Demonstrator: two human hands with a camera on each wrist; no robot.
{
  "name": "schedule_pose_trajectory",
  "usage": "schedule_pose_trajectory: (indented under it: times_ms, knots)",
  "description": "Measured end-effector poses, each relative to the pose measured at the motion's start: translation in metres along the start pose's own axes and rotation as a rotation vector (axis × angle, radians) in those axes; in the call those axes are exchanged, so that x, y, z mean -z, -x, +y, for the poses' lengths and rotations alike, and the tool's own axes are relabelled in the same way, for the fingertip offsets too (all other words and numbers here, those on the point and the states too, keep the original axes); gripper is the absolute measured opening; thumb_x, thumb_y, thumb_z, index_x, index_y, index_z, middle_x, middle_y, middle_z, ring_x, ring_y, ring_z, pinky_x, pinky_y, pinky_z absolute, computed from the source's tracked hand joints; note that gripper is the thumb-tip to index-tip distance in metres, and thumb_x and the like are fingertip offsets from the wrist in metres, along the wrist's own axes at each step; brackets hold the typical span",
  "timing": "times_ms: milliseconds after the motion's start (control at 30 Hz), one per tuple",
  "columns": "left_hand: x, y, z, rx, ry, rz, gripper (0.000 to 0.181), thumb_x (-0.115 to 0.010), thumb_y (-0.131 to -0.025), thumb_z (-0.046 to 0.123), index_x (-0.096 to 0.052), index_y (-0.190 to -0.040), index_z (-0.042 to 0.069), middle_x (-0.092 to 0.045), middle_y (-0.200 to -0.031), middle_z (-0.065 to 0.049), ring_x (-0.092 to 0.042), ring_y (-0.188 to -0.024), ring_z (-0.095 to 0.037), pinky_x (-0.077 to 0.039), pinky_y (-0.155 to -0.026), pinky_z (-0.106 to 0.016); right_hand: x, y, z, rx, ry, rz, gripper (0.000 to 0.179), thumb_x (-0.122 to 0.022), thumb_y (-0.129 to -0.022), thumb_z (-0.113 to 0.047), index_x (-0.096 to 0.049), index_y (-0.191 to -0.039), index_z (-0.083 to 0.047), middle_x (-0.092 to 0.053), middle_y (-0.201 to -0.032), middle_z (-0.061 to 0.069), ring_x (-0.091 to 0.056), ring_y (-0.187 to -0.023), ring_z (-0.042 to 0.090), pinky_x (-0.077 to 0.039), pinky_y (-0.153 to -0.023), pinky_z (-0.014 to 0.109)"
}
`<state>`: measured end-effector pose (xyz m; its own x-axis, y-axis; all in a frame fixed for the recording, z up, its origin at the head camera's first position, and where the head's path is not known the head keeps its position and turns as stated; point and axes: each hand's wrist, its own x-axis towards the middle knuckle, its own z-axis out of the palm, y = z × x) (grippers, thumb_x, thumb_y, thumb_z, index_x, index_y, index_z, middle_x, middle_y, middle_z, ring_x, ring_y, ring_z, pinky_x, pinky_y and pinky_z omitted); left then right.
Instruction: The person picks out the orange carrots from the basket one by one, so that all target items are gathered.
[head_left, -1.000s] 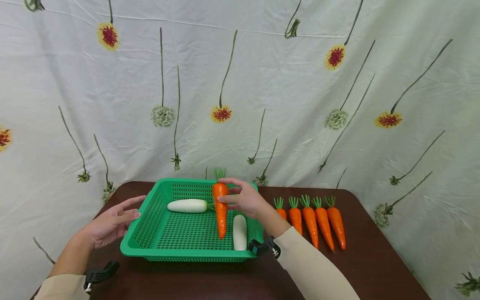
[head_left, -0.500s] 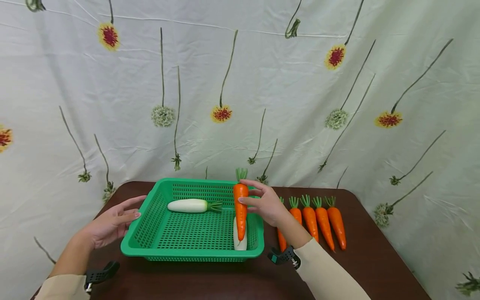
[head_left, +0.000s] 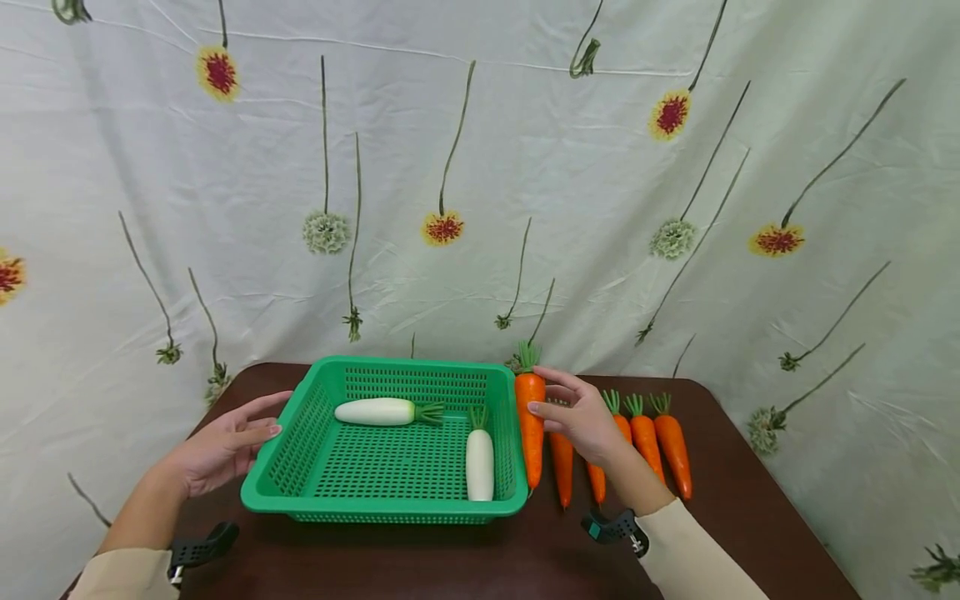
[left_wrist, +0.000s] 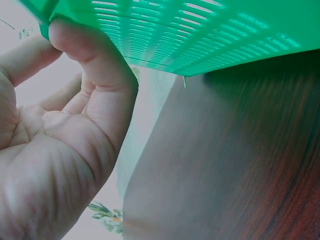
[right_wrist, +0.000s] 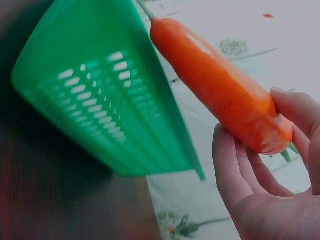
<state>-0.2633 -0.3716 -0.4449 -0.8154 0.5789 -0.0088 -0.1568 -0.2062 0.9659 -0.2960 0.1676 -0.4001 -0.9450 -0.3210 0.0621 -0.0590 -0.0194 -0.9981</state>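
Note:
My right hand (head_left: 581,417) grips an orange carrot (head_left: 530,425) near its leafy top, thumb on one side and fingers on the other. In the head view this carrot hangs along the right rim of the green basket (head_left: 382,505), tip toward me. The right wrist view shows the carrot (right_wrist: 215,85) raised beside the basket wall (right_wrist: 90,115). My left hand (head_left: 225,446) touches the basket's left rim with thumb and fingertips, loosely bent; the left wrist view has the thumb against the rim. Inside the basket lie two white radishes, one crosswise (head_left: 375,411), one lengthwise (head_left: 480,467).
Several more carrots (head_left: 673,454) lie in a row on the dark wooden table (head_left: 735,517), right of the basket; my right hand and forearm partly cover some. Behind the table hangs a pale flower-printed cloth (head_left: 390,167).
My right hand has carried the carrot rightward, from above the middle of the basket across the right radish to the right rim. My left hand and the basket have stayed still.

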Motion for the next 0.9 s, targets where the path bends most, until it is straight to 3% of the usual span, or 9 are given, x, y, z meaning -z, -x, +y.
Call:
schedule_pose_trajectory:
  times_ms: [433,600,900]
  knots:
    - [0.000,0.001,-0.001,-0.017,0.007,-0.019,0.054,-0.033,-0.111,0.001,-0.025,-0.158,0.028,-0.070,-0.134,-0.007,-0.072,-0.115,-0.026,-0.059,-0.095,-0.047,0.055,0.027,0.014,0.002,0.108,0.098,0.062,-0.074,-0.094,-0.011,-0.049,-0.151,-0.009,-0.060,-0.129,0.008,-0.070,-0.101,0.017,-0.061,-0.089,0.032]
    - [0.001,0.001,0.000,0.002,0.004,0.002,0.058,-0.033,-0.111,0.002,-0.015,-0.162,0.024,-0.070,-0.133,-0.005,-0.073,-0.114,-0.025,-0.059,-0.095,-0.047,0.074,0.035,0.017,0.004,0.181,0.145,0.062,-0.075,-0.094,-0.014,-0.049,-0.151,-0.009,-0.063,-0.122,0.003,-0.069,-0.098,0.014,-0.060,-0.086,0.030]
    - [-0.002,0.002,0.001,-0.001,0.004,0.003,0.055,-0.033,-0.111,0.003,-0.020,-0.159,0.027,-0.070,-0.131,-0.006,-0.073,-0.114,-0.024,-0.060,-0.095,-0.046,0.106,0.047,0.022,-0.019,0.234,0.167,0.064,-0.074,-0.096,-0.016,-0.046,-0.153,-0.007,-0.060,-0.127,0.009,-0.069,-0.099,0.013,-0.059,-0.086,0.027]
